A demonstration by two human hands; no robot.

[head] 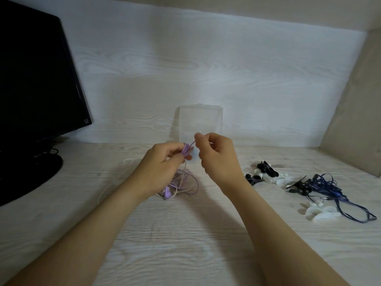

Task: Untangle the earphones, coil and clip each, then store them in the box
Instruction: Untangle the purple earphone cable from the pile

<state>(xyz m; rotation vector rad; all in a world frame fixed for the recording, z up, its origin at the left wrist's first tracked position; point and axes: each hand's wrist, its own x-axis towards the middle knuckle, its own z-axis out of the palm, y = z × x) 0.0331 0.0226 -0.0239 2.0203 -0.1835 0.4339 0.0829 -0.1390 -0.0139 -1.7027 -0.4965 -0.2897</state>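
Note:
My left hand [162, 162] holds a small coil of the purple earphone cable [186, 150] wound round its fingers. My right hand [216, 153] pinches a strand of that cable just to the right of the coil. The rest of the purple earphones [181, 184] hangs down into a loose tangle on the desk below my left hand, mixed with a pale cable [115, 182]. A clear plastic box [201, 122] stands against the back wall, right behind my hands. Dark blue earphones [329, 188] lie tangled at the right.
Black and white clips [266, 174] lie in a heap to the right of my right hand, and more white clips [321, 212] sit near the blue cable. A black monitor [35, 79] on its stand fills the left. A slanted wall [354, 104] closes the right side.

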